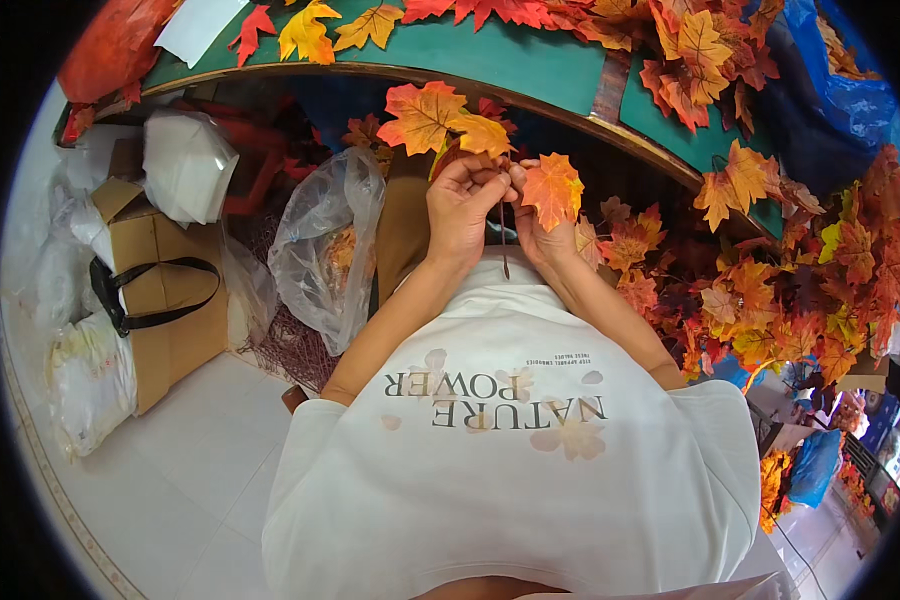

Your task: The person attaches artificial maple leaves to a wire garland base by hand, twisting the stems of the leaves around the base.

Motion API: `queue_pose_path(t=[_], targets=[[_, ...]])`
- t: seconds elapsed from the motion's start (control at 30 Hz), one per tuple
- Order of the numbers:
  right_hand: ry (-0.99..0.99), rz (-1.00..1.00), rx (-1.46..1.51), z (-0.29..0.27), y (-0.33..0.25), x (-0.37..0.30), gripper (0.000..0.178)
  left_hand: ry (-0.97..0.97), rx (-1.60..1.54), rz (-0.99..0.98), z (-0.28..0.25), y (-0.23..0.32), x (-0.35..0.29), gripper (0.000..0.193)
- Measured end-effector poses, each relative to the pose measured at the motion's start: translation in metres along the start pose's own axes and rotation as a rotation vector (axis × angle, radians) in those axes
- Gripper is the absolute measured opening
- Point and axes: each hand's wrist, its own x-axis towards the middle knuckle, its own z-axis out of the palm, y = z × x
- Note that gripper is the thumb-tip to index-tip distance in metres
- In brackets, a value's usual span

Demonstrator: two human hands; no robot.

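Both my hands meet in front of my shirt, just short of the table edge. My left hand [462, 208] pinches the thin brown stem [504, 243] of an artificial maple spray, its bare end hanging down toward my lap. Orange and yellow maple leaves [425, 116] stick out above those fingers. The fingertips of my right hand [544, 240] are closed against the same stem, close to the left fingertips. An orange-yellow maple leaf [553, 190] covers part of the right fingers, so exactly what they grip there is partly hidden.
Ahead curves a green table [530, 68] with loose leaves on it. Heaps of red and orange leaves [750, 295] lie to the right, beside blue plastic [825, 70]. Leftward stand a clear plastic bag [320, 255], a bundle of brown stems [295, 335] and a cardboard box [175, 295].
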Motion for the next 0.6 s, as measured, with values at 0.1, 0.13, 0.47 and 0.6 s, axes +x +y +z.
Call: queue_pose_path(t=[0.1, 0.13, 0.47, 0.6], targets=[[-0.052, -0.013, -0.106, -0.008, -0.001, 0.007, 0.023, -0.022, 0.005, 0.016, 0.001, 0.001, 0.005, 0.020], [-0.061, 0.013, -0.087, -0.009, -0.001, 0.007, 0.022, -0.035, 0.027, 0.023, 0.000, 0.003, 0.006, 0.021], [-0.167, -0.093, -0.548, -0.023, -0.005, 0.017, 0.022, -0.023, -0.070, -0.112, -0.008, -0.003, 0.015, 0.013], [-0.124, -0.263, -0.985, -0.003, 0.002, 0.005, 0.018, 0.090, -0.137, -0.027, -0.019, -0.011, 0.028, 0.019]])
